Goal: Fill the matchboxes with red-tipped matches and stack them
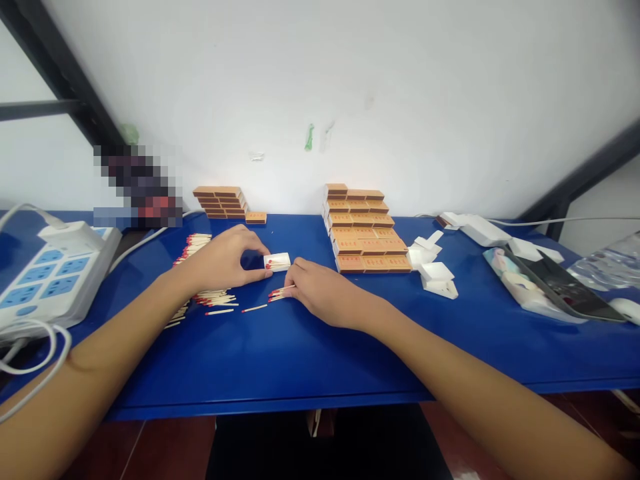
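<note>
My left hand (227, 257) pinches the left end of a small white matchbox tray (284, 259) between thumb and fingers. Some red-tipped matches lie inside that tray. Just right of it, my right hand (320, 290) has its fingers closed on a few matches (277, 294), red heads pointing left, low over the blue table. A single match (255, 308) lies between the hands, nearer the front. Beneath and behind my left wrist spreads a pile of loose matches (214, 298), partly hidden by the arm.
Matchboxes stand in a stepped stack (370, 243) against the wall, with a smaller stack (220, 202) at the back left. White folded trays (437, 273) lie right of the large stack. A power strip (55, 273) sits at left, a phone (565, 280) at right.
</note>
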Action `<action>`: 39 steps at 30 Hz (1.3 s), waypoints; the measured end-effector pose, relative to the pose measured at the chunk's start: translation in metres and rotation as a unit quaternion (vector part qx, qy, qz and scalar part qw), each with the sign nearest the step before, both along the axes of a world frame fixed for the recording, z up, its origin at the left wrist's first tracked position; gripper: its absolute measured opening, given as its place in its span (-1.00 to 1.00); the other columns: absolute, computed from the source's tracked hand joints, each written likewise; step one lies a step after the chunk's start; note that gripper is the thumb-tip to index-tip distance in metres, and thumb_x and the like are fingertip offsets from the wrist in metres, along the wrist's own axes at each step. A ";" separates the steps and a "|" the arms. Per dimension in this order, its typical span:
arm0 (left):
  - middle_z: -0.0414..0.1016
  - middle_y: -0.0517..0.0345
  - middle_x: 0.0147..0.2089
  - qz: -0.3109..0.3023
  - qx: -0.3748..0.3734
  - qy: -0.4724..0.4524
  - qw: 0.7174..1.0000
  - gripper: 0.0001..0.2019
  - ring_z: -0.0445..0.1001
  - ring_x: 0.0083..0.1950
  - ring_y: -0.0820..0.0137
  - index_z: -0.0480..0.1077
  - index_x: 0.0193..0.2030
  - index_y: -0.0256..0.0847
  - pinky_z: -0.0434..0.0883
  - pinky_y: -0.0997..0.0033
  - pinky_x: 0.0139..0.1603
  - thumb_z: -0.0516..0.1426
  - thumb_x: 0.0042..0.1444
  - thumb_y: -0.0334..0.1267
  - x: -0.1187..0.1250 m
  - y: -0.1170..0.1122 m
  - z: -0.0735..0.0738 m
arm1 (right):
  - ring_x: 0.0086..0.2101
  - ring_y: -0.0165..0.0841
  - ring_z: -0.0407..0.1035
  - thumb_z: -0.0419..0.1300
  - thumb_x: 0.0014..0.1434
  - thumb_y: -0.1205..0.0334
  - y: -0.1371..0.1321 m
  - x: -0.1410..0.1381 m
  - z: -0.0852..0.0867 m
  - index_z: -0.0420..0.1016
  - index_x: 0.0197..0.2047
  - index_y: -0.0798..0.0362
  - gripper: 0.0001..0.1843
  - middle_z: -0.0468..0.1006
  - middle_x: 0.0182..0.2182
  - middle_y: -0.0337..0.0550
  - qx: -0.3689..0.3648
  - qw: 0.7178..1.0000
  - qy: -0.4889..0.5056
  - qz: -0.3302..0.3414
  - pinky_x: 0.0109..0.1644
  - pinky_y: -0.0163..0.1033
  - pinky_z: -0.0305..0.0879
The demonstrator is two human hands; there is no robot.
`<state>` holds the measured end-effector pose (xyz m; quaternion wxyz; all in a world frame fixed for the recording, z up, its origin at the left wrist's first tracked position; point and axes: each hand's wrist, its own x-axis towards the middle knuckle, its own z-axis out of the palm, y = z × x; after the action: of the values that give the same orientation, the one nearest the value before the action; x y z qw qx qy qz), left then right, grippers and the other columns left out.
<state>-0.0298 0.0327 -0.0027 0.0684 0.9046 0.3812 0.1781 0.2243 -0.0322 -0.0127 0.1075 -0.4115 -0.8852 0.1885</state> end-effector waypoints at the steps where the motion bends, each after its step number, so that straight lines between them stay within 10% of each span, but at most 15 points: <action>1: 0.74 0.01 -0.05 -0.001 0.000 -0.002 1.000 -0.64 0.57 0.04 0.07 0.72 -0.07 -0.07 0.49 0.05 0.10 0.34 0.22 0.14 0.000 0.000 0.000 | -0.12 -0.24 0.44 0.12 0.60 0.23 0.000 0.001 0.000 0.49 -0.10 0.09 -0.79 0.56 -0.06 0.01 0.002 1.000 0.000 0.004 -0.02 -0.14 0.32; 22: 0.76 0.04 -0.09 -0.026 -0.008 -0.051 0.998 -0.66 0.63 -0.03 0.12 0.75 -0.02 -0.04 0.53 0.12 -0.01 0.41 0.20 0.09 0.016 -0.020 0.008 | -0.09 -0.22 0.39 0.08 0.60 0.28 0.019 0.007 -0.007 0.45 -0.05 0.07 -0.84 0.50 -0.01 0.02 0.115 0.991 0.044 -0.057 0.08 -0.10 0.31; 39: 0.79 0.08 -0.05 -0.038 -0.014 -0.063 0.997 -0.68 0.64 0.03 0.10 0.76 0.02 0.01 0.55 0.09 0.02 0.41 0.23 0.07 0.014 -0.019 0.007 | -0.21 -0.31 0.38 0.16 0.48 0.37 0.023 0.015 0.003 0.48 -0.15 0.04 -0.87 0.56 -0.18 -0.13 0.058 0.992 0.086 -0.074 -0.11 -0.20 0.18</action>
<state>-0.0158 0.0140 0.0039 0.1120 0.9044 0.3436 0.2268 0.2396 -0.0094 -0.0099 0.2205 -0.4514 -0.8491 0.1634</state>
